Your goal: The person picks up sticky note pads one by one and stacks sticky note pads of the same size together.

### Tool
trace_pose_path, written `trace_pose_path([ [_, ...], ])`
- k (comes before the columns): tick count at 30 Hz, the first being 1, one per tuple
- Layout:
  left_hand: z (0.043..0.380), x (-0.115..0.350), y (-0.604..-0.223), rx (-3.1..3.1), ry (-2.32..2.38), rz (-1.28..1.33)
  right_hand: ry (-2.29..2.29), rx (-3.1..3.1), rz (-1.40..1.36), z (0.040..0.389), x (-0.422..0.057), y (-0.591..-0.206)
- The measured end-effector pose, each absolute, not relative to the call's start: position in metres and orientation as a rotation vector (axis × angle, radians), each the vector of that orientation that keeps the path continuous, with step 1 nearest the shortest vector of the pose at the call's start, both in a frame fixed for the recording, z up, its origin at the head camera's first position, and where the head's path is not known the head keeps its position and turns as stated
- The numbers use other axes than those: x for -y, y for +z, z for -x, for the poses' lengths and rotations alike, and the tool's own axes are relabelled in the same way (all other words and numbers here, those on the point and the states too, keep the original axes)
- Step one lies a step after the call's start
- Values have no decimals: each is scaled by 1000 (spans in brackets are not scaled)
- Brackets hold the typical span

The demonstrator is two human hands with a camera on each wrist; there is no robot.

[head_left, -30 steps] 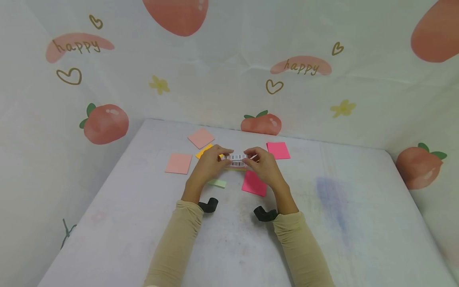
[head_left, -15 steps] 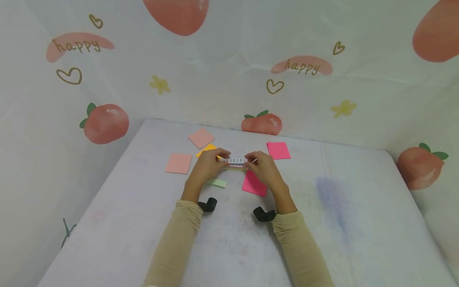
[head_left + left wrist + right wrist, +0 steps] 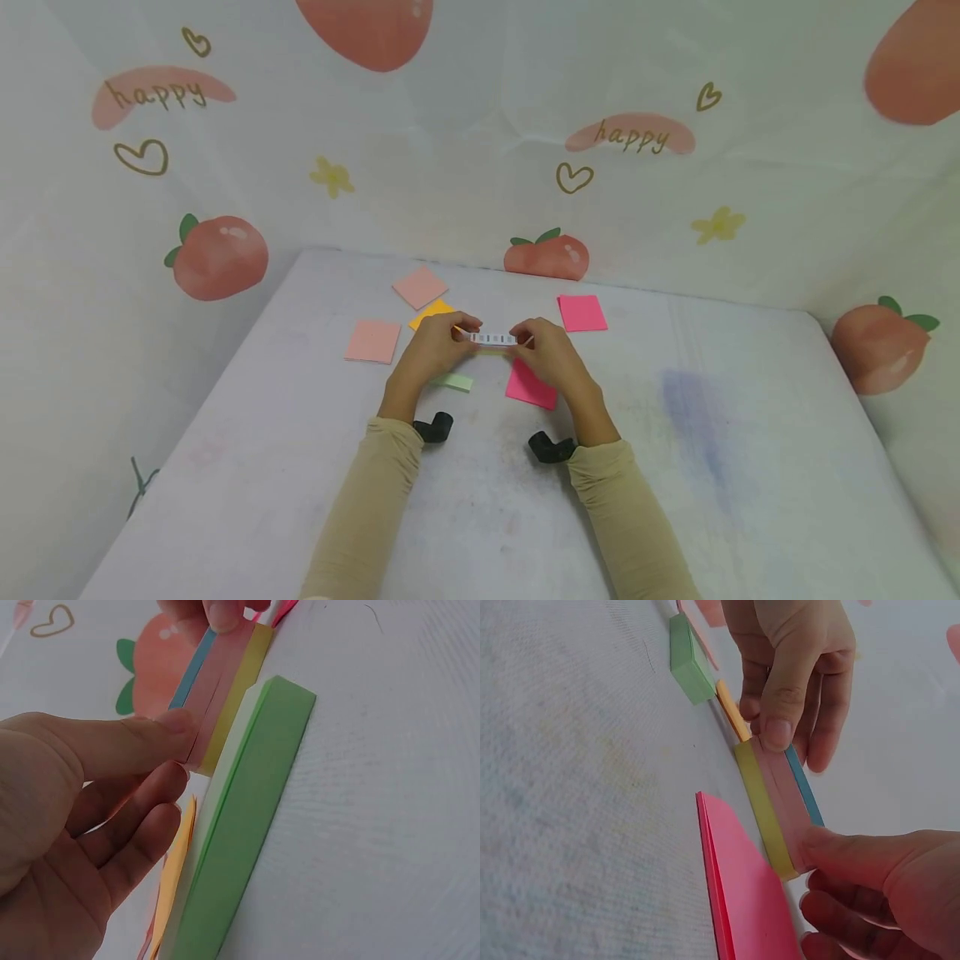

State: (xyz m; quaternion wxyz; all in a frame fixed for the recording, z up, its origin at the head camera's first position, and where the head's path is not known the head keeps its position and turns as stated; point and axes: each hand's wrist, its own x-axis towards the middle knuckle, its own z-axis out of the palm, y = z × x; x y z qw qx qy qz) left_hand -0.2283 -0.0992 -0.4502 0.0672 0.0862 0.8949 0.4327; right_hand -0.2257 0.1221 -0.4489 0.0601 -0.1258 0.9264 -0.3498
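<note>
In the head view, a small stack of sticky note pads (image 3: 492, 340) with a white printed strip on it lies between my hands. Its yellow, pink and blue layers show edge-on in both wrist views; the yellow pad (image 3: 238, 697) is lowest. My left hand (image 3: 437, 342) pinches one end, thumb (image 3: 146, 742) against the pink and blue layers. At the opposite end my right hand (image 3: 547, 350) pinches likewise, its thumb (image 3: 847, 851) on the near side. A green pad (image 3: 251, 776) lies close to my left hand, and a hot-pink pad (image 3: 742, 877) under my right.
Behind my left hand lies an orange pad (image 3: 431, 315), partly covered. Two light-pink pads (image 3: 372, 342) are at the left, one farther back. Another hot-pink pad (image 3: 582, 313) lies at the back right. The white table (image 3: 480, 517) meets a printed cloth backdrop (image 3: 450, 192).
Both hands have come down slightly. The white printed strip, earlier tilted with two printed rows showing, now sits lower and flatter over the stack.
</note>
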Motion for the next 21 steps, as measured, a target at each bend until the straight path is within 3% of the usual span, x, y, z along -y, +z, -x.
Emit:
trace_pose_path([
  [21, 230, 99, -455, -2689, 1290, -222, -898, -2831, 444, 229, -121, -450],
])
